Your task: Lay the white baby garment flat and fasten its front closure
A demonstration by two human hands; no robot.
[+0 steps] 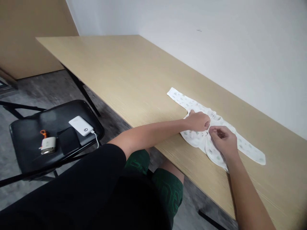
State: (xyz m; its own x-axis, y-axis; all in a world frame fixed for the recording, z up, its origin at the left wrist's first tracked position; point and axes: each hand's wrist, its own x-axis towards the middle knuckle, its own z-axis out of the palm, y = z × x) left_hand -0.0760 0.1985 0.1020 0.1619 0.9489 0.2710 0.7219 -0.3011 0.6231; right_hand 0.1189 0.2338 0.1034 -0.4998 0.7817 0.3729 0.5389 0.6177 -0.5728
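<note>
A small white baby shirt (pixel 195 139) with a faint print lies on the table, its two long sleeves spread to either side. Over the middle of its front, my left hand (pixel 198 121) is closed, with the fingertips curled at the opening edge. Just to the right, my right hand (pixel 225 139) pinches the other side of the front opening between thumb and fingers. The two hands nearly meet. What exactly sits between the fingertips, fabric edge or a fastening, is too small to make out. Below the hands the lower front hangs apart in two flaps.
The wooden table (pixel 115 70) runs along a white wall (pixel 216 41). At left stands a black folding chair (pixel 31 124) holding a white power bank (pixel 81 125) with a cable, a dark flat item (pixel 68 140) and a small cream-coloured object (pixel 48 145) with an orange loop.
</note>
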